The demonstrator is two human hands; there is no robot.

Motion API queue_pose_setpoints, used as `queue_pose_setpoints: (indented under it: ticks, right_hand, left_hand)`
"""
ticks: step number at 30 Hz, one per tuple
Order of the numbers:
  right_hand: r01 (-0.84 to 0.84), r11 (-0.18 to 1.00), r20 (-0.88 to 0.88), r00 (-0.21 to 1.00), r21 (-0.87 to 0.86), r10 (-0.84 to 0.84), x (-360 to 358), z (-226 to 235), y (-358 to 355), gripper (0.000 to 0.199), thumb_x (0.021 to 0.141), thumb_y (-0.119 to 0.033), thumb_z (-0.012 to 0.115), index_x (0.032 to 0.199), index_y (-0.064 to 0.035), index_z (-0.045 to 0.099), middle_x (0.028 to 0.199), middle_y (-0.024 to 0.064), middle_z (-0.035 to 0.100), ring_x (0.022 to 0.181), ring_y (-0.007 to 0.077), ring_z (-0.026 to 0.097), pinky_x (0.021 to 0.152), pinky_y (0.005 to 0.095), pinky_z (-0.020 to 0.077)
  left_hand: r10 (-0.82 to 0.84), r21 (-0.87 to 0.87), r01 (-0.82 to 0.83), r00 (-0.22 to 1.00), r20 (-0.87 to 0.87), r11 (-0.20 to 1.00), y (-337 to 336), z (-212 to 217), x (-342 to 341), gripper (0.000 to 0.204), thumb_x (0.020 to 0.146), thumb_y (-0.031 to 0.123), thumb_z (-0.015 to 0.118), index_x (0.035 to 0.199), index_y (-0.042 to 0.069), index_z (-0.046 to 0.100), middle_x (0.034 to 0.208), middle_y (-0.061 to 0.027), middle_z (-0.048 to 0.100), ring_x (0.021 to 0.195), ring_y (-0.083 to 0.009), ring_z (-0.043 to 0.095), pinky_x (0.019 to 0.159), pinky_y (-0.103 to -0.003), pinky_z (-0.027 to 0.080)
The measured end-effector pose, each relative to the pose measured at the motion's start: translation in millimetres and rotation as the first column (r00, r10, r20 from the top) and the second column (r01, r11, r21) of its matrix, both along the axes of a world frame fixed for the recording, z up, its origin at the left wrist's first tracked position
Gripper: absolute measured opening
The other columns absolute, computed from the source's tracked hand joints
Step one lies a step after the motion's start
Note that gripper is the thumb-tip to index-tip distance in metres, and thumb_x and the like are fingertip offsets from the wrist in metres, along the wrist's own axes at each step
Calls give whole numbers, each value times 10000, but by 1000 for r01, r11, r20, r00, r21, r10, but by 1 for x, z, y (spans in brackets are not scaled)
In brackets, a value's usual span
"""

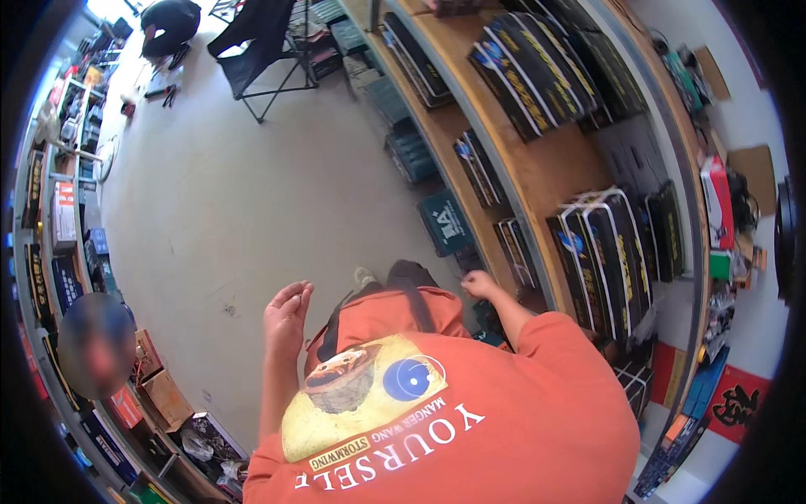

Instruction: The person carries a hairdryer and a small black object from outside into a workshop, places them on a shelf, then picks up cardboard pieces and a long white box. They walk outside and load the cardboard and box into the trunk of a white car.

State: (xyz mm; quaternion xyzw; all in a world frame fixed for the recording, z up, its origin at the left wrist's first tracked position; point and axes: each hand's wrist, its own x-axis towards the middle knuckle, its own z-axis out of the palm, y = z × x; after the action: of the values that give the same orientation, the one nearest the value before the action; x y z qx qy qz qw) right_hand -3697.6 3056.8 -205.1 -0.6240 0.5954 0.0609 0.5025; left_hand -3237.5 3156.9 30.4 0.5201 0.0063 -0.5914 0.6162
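Observation:
My left hand is raised beside the front of my orange shirt, its fingers curled together with nothing visible in them. Level with the shelf's lower edge, my right hand is closed in a loose fist, and I see nothing held in it. Between the two hands lies an orange-red cloth piece with dark straps, against my front; whether it is a bag I cannot tell. Neither hand touches the goods around. Nearest to the right hand are a dark green case and the wooden shelf.
Black boxes with yellow markings fill the right shelves. Ahead on the grey floor stands a black folding chair; a crouching person is beyond it. Packed shelves and an open carton line the left.

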Motion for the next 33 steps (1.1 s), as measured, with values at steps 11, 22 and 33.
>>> queue_pose_setpoints:
  ticks: [11, 22, 33]
  right_hand:
    - [448, 808, -306, 887, 383, -347, 161, 16, -103, 129, 847, -121, 561, 826, -12, 628, 704, 87, 625, 546, 171, 604, 461, 308, 503]
    - [-259, 893, -37, 964, -367, 265, 633, -26, -453, 125, 759, -90, 543, 708, 7, 603, 582, 99, 598, 466, 176, 569, 446, 314, 463]
    - [-537, 792, 225, 766, -288, 602, 980, 55, -449, 192, 802, -129, 587, 928, 14, 608, 733, 74, 638, 616, 131, 597, 575, 287, 486]
  left_hand:
    - [268, 62, -265, 962, -45, 962, -75, -15, 190, 215, 887, -3, 501, 1094, -60, 516, 1046, -156, 582, 850, -145, 591, 750, -204, 526]
    - [632, 125, -632, 773, 42, 765, -106, 6, 392, 145, 895, 63, 537, 1035, 26, 555, 943, -108, 606, 645, -47, 506, 517, -147, 416]
    - [668, 176, -649, 739, -83, 740, -158, -28, 631, 172, 854, -38, 442, 1003, -20, 525, 930, -148, 600, 712, -128, 542, 593, -193, 484]
